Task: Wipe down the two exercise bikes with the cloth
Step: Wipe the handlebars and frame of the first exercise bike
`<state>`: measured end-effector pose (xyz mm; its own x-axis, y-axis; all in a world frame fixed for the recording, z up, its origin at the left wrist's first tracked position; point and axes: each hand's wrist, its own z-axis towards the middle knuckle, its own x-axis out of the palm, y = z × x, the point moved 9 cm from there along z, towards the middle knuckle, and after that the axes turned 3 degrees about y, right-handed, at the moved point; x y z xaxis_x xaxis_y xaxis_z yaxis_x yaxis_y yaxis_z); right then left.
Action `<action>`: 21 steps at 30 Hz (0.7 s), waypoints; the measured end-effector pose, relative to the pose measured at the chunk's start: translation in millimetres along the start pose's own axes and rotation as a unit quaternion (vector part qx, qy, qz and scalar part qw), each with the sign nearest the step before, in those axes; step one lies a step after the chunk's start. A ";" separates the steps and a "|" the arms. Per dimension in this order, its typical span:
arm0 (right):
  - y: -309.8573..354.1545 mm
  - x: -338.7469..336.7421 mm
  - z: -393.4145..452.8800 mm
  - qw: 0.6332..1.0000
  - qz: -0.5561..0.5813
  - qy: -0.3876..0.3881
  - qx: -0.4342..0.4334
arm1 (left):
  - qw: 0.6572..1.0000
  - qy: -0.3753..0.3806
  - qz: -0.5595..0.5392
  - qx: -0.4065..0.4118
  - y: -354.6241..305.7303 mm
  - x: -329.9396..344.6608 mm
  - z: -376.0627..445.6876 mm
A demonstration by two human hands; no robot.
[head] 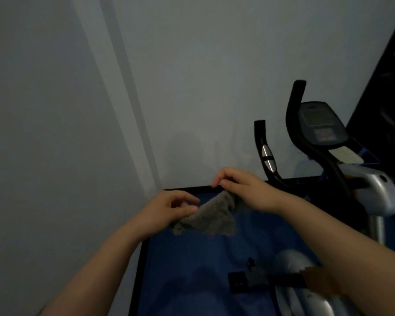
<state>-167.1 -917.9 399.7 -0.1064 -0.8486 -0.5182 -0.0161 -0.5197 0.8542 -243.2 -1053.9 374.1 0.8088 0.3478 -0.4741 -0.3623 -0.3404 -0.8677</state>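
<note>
A grey cloth (211, 216) hangs stretched between my two hands in front of me. My left hand (172, 208) pinches its lower left corner between thumb and fingers. My right hand (242, 190) grips its upper right end, with the fingers curled down over it. One exercise bike (374, 192) stands at the right, with black curved handlebars (266, 153), a grey console (320, 124) and a silver body. A black pedal (238, 281) and silver casing show at the lower right. No second bike is in view.
A blue floor mat (192, 265) with a black border lies under the bike, its corner set against pale walls (55, 110). A dark panel (388, 76) rises at the far right edge. The light is dim.
</note>
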 end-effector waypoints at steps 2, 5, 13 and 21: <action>0.1 9.4 -3.2 1.000 -0.014 0.000 0.012 | 0.997 0.060 0.046 0.006 5.0 5.5 -5.8; -2.1 26.5 -7.2 0.992 -0.119 0.021 0.023 | 0.996 0.038 0.084 0.021 6.5 -5.0 -12.1; 0.6 55.1 -12.8 0.950 -0.306 0.051 0.045 | 0.984 -0.034 0.171 0.032 15.8 -25.8 -33.3; -20.9 65.0 -27.4 0.956 -0.208 -0.134 0.158 | 0.972 -0.163 0.165 0.049 45.5 -33.9 -47.0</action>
<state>-146.4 -964.9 347.0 -0.2763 -0.4975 -0.8223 -0.4079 -0.7140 0.5690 -265.4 -1122.2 357.8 0.4579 0.4971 -0.7371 -0.6323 -0.4007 -0.6630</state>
